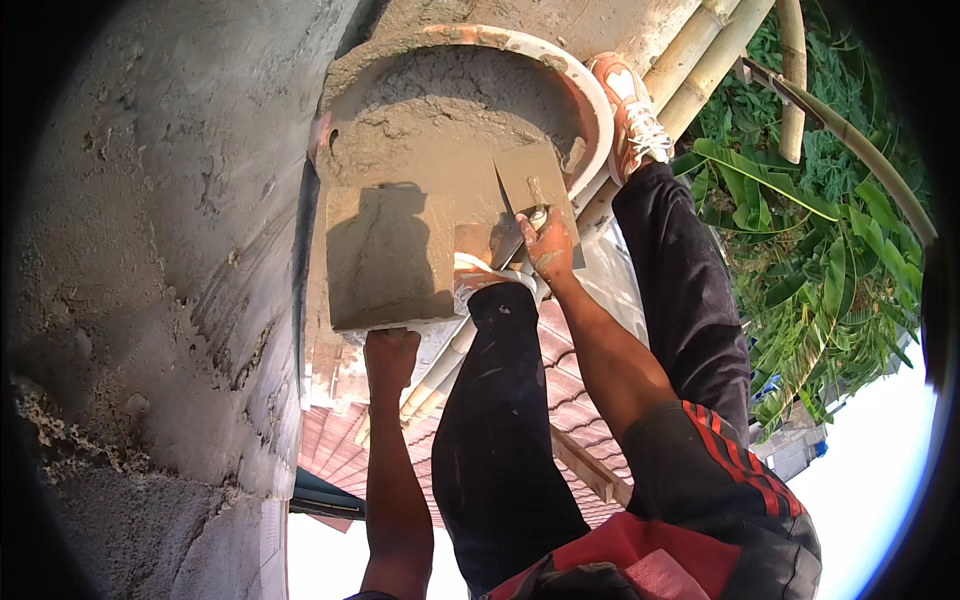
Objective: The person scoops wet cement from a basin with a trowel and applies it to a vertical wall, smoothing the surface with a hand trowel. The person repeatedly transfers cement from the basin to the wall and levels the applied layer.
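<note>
My left hand (392, 362) is closed in a fist at the near edge of a mortar-smeared plasterer's hawk (350, 285). What the fingers wrap round beneath the board is hidden. A head-shaped shadow falls across the hawk's surface. Over the near right part of the tub, my right hand (548, 248) is closed round the handle of a plastering trowel (562, 215), whose flat blade is coated in wet mortar. Just beyond both tools lies the round tub (597, 105), holding grey mortar (450, 85). Grey smears mark the right hand.
A rough plastered wall (190, 250) rises along the left. Bamboo poles (700, 65) run beside the tub and under my feet, one in an orange-and-white shoe (630, 120). Red roof tiles (340, 450) show far below. Green plants (820, 230) grow at the right.
</note>
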`<act>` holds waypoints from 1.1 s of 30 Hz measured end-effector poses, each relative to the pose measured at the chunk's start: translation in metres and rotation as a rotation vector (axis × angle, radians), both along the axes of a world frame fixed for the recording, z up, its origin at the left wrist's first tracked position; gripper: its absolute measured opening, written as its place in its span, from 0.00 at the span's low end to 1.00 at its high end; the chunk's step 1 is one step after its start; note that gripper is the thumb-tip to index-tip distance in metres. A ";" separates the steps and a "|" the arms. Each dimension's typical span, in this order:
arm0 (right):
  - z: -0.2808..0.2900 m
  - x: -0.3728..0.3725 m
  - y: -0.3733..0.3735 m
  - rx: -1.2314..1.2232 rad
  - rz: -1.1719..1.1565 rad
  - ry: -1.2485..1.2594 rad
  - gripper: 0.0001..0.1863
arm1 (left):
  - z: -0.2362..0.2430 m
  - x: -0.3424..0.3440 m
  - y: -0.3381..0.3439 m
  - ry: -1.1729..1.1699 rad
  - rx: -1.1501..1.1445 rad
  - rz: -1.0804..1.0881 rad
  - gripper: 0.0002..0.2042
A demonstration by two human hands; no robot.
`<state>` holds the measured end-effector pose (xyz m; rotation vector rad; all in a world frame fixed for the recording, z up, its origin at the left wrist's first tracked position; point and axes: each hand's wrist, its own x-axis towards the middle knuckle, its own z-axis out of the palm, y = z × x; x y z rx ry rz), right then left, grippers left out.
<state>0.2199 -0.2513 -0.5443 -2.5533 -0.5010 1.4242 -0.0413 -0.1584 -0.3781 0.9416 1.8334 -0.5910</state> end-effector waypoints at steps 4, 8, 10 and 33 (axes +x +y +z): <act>-0.024 0.003 0.115 0.117 0.055 -0.031 0.26 | -0.022 -0.058 -0.048 -0.051 -0.042 0.038 0.22; -0.007 -0.016 0.147 0.133 0.157 -0.064 0.25 | -0.041 -0.061 -0.057 -0.059 -0.012 0.047 0.24; 0.008 -0.025 0.133 0.226 0.316 -0.198 0.24 | -0.042 -0.062 -0.062 -0.089 -0.009 0.051 0.24; -0.059 -0.018 0.151 0.410 0.220 0.091 0.22 | -0.078 -0.088 -0.084 -0.321 0.043 0.179 0.20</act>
